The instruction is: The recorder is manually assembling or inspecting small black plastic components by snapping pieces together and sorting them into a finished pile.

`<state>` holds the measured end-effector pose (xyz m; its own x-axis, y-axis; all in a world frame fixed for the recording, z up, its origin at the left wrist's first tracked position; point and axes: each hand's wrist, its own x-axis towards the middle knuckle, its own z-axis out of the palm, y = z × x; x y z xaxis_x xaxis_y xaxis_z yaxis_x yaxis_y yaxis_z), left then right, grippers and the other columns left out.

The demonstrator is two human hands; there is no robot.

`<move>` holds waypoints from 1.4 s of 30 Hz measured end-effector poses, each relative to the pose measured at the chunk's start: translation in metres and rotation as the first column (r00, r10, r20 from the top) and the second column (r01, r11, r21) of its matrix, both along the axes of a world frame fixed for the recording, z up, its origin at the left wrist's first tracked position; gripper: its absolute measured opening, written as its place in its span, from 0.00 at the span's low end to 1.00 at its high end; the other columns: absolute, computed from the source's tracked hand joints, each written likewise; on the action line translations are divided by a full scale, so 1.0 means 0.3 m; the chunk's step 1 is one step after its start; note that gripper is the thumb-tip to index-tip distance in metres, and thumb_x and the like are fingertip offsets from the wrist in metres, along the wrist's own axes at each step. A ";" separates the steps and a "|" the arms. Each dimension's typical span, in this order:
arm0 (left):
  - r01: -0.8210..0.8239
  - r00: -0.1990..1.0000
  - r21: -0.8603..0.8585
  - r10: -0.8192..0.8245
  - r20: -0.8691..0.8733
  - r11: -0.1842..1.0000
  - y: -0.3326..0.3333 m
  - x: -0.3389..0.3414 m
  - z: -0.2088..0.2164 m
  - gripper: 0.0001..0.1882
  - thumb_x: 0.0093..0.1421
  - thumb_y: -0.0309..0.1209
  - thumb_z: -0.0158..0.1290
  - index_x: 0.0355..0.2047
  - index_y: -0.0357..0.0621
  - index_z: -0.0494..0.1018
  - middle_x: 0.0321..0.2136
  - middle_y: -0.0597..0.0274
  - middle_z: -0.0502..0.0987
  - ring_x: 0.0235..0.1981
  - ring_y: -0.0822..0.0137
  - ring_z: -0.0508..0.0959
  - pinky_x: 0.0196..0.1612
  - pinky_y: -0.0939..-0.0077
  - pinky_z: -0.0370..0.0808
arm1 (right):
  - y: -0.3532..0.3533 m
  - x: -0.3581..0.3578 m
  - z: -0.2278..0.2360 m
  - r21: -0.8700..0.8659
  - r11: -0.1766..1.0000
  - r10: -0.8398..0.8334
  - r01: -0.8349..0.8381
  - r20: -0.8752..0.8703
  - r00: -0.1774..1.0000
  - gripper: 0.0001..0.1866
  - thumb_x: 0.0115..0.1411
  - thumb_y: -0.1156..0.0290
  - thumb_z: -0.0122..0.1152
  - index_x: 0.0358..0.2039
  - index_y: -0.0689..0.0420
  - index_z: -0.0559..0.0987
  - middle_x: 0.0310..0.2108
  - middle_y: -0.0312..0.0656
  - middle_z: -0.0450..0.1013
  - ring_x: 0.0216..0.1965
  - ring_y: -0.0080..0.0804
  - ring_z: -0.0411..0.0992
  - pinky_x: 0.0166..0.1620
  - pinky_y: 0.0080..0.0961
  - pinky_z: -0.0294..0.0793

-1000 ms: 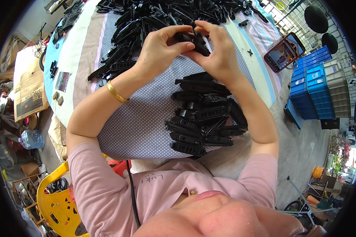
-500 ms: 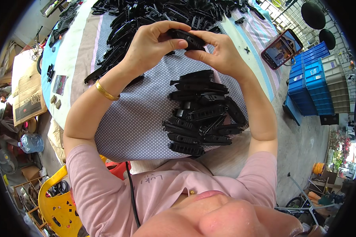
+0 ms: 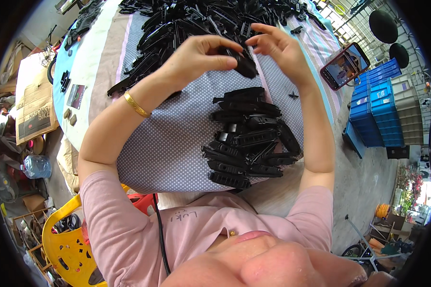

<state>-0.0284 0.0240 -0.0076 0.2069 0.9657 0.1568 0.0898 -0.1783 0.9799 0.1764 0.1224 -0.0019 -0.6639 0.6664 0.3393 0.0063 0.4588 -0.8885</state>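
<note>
My left hand is closed on a long black plastic part, gripping one end while the other end points to the lower right. Just right of that part, apart from it, my right hand is raised with its fingers loosely bent and spread, and I see nothing in it. Beyond both hands spreads a big heap of similar black plastic parts. Closer to me, a stack of black plastic parts lies on the dotted tablecloth, several pieces laid roughly side by side.
A phone on a holder stands at the table's right. A small black piece lies right of the stack. Blue crates stand on the floor to the right. At the lower left is a yellow chair; a cardboard box stands left.
My right hand has let go of the black plastic part and moved up and right. My left hand keeps the part, now tilted more downward. The view has shifted slightly.
</note>
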 end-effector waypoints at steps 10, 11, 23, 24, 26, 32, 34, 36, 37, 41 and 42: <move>0.203 0.928 -0.090 -0.221 -0.299 0.975 -0.036 0.053 -0.010 0.16 0.54 0.33 0.56 0.42 0.38 0.73 0.37 0.59 0.76 0.39 0.70 0.75 0.46 0.78 0.70 | -0.007 -0.042 -0.093 0.628 0.772 -0.391 0.099 0.347 0.852 0.21 0.44 0.57 0.65 0.35 0.58 0.77 0.26 0.43 0.74 0.27 0.35 0.73 0.32 0.26 0.72; 0.248 0.906 -0.072 -0.258 -0.337 0.966 -0.031 0.044 -0.003 0.16 0.55 0.34 0.56 0.41 0.38 0.74 0.37 0.59 0.76 0.39 0.70 0.75 0.46 0.77 0.70 | -0.009 -0.044 -0.097 0.665 0.741 -0.419 0.092 0.351 0.838 0.20 0.44 0.59 0.64 0.36 0.58 0.77 0.27 0.43 0.74 0.28 0.35 0.73 0.32 0.26 0.72; 0.011 0.344 0.252 0.233 -0.909 0.968 0.003 -0.059 0.001 0.14 0.47 0.28 0.57 0.36 0.38 0.73 0.31 0.54 0.74 0.37 0.58 0.73 0.44 0.67 0.70 | -0.094 -0.030 0.012 -0.094 0.993 0.089 -0.073 0.174 0.981 0.20 0.47 0.72 0.58 0.43 0.60 0.72 0.24 0.33 0.70 0.20 0.17 0.66 0.25 0.11 0.66; -0.017 0.368 0.241 0.230 -0.901 0.970 0.001 -0.060 0.001 0.14 0.47 0.27 0.57 0.36 0.38 0.73 0.32 0.53 0.74 0.36 0.58 0.74 0.43 0.68 0.71 | -0.091 -0.033 0.008 -0.095 0.993 0.085 -0.069 0.175 0.981 0.20 0.47 0.72 0.58 0.43 0.60 0.72 0.24 0.33 0.70 0.20 0.17 0.66 0.25 0.11 0.66; -0.032 0.397 0.233 0.227 -0.889 0.972 0.007 -0.059 0.006 0.14 0.48 0.27 0.57 0.37 0.38 0.73 0.33 0.52 0.74 0.35 0.58 0.75 0.42 0.68 0.71 | -0.067 -0.029 0.002 0.070 0.989 0.092 -0.128 0.383 0.919 0.21 0.46 0.71 0.60 0.43 0.61 0.73 0.26 0.34 0.70 0.23 0.17 0.68 0.27 0.12 0.67; -0.118 0.969 -0.193 0.071 -0.236 0.974 0.045 -0.067 0.030 0.19 0.61 0.30 0.48 0.50 0.34 0.65 0.35 0.59 0.75 0.34 0.72 0.76 0.38 0.81 0.74 | -0.051 -0.025 -0.010 -0.054 0.952 0.289 -0.302 0.492 0.821 0.17 0.44 0.72 0.63 0.37 0.61 0.77 0.34 0.37 0.74 0.35 0.20 0.71 0.41 0.16 0.71; -0.106 0.993 -0.268 0.089 -0.075 0.957 0.047 -0.068 0.014 0.18 0.61 0.31 0.47 0.50 0.34 0.65 0.34 0.60 0.74 0.33 0.73 0.75 0.37 0.81 0.74 | -0.069 -0.037 -0.010 -0.001 0.962 0.264 -0.273 0.257 0.930 0.17 0.44 0.75 0.63 0.38 0.61 0.77 0.34 0.37 0.74 0.36 0.21 0.71 0.42 0.16 0.71; -0.092 0.988 -0.340 0.128 0.084 0.936 0.046 -0.075 0.000 0.17 0.62 0.32 0.46 0.49 0.35 0.66 0.34 0.61 0.74 0.32 0.74 0.75 0.35 0.81 0.74 | -0.087 -0.043 -0.001 0.000 0.966 0.255 -0.258 0.172 0.952 0.17 0.44 0.78 0.64 0.38 0.60 0.77 0.35 0.36 0.74 0.37 0.21 0.71 0.42 0.16 0.71; -0.027 0.984 -0.368 0.090 0.155 0.929 0.051 -0.078 -0.005 0.17 0.62 0.33 0.46 0.48 0.35 0.67 0.34 0.61 0.74 0.31 0.74 0.75 0.34 0.81 0.74 | -0.091 -0.045 -0.002 0.075 0.974 0.204 -0.213 0.115 0.972 0.17 0.44 0.78 0.64 0.38 0.59 0.77 0.36 0.35 0.74 0.37 0.21 0.71 0.42 0.16 0.71; 0.013 0.966 -0.385 0.088 0.242 0.923 0.052 -0.054 -0.021 0.16 0.63 0.35 0.45 0.43 0.35 0.71 0.32 0.61 0.75 0.30 0.73 0.75 0.33 0.82 0.74 | -0.088 -0.050 -0.016 0.295 0.950 0.091 -0.099 0.039 0.995 0.17 0.45 0.79 0.65 0.38 0.57 0.78 0.38 0.35 0.73 0.37 0.21 0.71 0.36 0.15 0.70; -0.004 0.971 -0.386 0.096 0.218 0.923 0.053 -0.049 -0.022 0.16 0.63 0.36 0.45 0.42 0.35 0.71 0.31 0.61 0.75 0.30 0.73 0.75 0.33 0.83 0.73 | -0.090 -0.051 -0.016 0.421 0.906 0.031 -0.047 0.043 0.999 0.17 0.45 0.79 0.65 0.38 0.57 0.78 0.38 0.36 0.74 0.36 0.21 0.71 0.34 0.14 0.69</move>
<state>-0.0431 0.0399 -0.0141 0.1593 0.9694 -0.1868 -0.1453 0.2102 0.9668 0.1612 0.0953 -0.0068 -0.7027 0.4396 0.5595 0.0076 0.7908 -0.6120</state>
